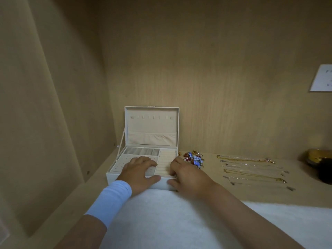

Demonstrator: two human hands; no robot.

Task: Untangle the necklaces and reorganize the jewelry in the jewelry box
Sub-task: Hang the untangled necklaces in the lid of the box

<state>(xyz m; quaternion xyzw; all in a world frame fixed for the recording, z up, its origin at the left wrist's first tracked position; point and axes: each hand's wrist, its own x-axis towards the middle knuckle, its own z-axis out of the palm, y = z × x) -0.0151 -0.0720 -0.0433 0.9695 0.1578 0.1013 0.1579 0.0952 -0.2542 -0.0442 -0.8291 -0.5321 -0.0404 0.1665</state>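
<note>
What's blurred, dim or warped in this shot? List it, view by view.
Head view: dim, warm light; wide-angle lens bows the cabinet walls toward the edges; necklaces smeared, links unreadable; print on the white card too blurred to read; jewelry box comparatively sharp.

My left hand (139, 174) rests on the open jewelry box (151, 126) by the left edge of the shelf (233, 193), my right hand (186, 175) holds its front wall, and the necklaces (251, 174) lie in rows toward the right edge.
</note>
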